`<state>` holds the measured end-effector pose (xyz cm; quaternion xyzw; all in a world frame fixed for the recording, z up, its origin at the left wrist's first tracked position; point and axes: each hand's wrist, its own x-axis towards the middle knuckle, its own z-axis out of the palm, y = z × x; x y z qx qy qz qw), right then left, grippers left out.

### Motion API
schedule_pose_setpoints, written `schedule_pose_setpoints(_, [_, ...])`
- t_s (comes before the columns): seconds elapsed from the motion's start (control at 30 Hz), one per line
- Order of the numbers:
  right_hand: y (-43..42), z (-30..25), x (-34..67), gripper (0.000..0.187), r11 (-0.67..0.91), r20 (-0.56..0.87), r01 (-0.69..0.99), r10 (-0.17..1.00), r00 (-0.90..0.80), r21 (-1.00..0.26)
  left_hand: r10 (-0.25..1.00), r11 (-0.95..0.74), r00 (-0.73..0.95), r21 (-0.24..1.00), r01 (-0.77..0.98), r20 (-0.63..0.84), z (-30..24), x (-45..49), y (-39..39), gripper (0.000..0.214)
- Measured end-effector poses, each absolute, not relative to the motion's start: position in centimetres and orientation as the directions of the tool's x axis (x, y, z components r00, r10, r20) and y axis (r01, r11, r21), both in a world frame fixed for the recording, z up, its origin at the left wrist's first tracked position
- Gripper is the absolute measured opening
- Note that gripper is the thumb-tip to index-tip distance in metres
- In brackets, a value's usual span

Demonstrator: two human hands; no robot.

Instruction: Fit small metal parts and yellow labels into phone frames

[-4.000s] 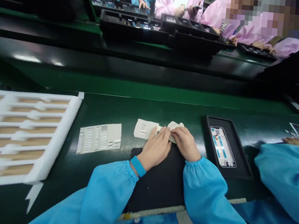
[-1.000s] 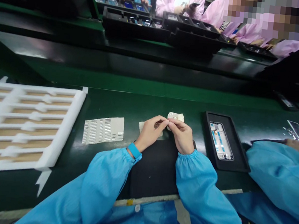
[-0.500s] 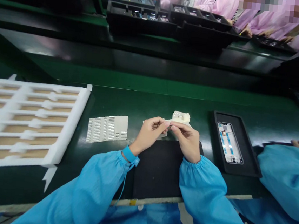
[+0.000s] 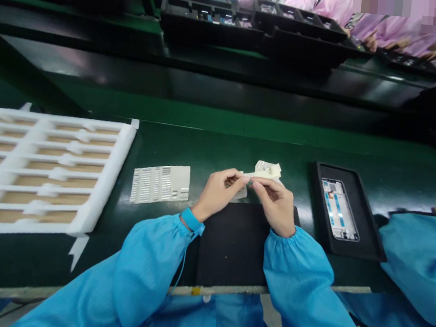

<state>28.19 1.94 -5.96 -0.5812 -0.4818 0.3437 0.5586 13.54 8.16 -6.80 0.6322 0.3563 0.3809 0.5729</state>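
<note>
My left hand [image 4: 217, 193] and my right hand [image 4: 277, 206] meet above the far edge of a black mat [image 4: 228, 252]. Both are closed in a pinch, fingertips nearly touching, on something too small to make out. A pale strip [image 4: 258, 175] shows just behind the fingertips. Beyond my right hand lies a crumpled whitish sheet [image 4: 261, 165] with a cream-coloured piece [image 4: 275, 170] on it. To the left of my hands, a pale sheet with rows of silvery strips [image 4: 160, 183] rests flat on the green table.
At right a black tray [image 4: 368, 227] holds a phone frame [image 4: 339, 208] with blue strips. Beside it is a co-worker's blue sleeve [image 4: 418, 244]. A white foam rack [image 4: 101, 193] lies at left. Black bins [image 4: 211, 29] and other people's hands are across the bench.
My hands keep the same pinch, with fingertips barely moved. The whole view has shifted slightly, so the table things appear a little further right.
</note>
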Motion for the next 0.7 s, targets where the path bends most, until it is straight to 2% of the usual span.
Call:
schedule_pose_setpoints(0.17, [1.9, -7.2, 28.0, 0.015, 0.072, 0.146, 0.308, 0.964, 0.224, -0.949, 0.855, -0.326, 0.49, 0.91, 0.255, 0.168, -6.6, 11.9, 7.6, 0.02])
schedule_pose_setpoints(0.23, [2.1, -7.4, 28.1, 0.015, 0.096, 0.178, 0.383, 0.967, 0.184, -0.919, 0.874, -0.379, 0.442, 0.855, 0.353, 0.205, -6.7, 10.8, 7.4, 0.017])
schedule_pose_setpoints(0.37, [2.8, -7.3, 28.2, 0.015, 0.123, 0.297, 0.611, 0.936, 0.192, -0.782, 0.886, -0.459, 0.341, 0.693, 0.556, 0.313, -7.4, 8.9, 7.7, 0.033])
schedule_pose_setpoints(0.47, [3.8, -7.5, 27.8, 0.014, 0.14, 0.343, 0.734, 0.93, 0.134, -0.665, 0.859, -0.507, 0.411, 0.617, 0.601, 0.305, -8.3, 8.5, 8.0, 0.034])
schedule_pose_setpoints(0.57, [4.7, -8.2, 27.2, 0.016, 0.165, 0.351, 0.821, 0.935, 0.045, -0.546, 0.841, -0.522, 0.481, 0.6, 0.607, 0.245, -8.9, 8.8, 8.0, 0.033])
schedule_pose_setpoints(0.7, [4.8, -8.6, 26.7, 0.018, 0.222, 0.351, 0.919, 0.931, -0.1, -0.327, 0.796, -0.571, 0.574, 0.547, 0.612, 0.189, -9.2, 9.0, 7.8, 0.037])
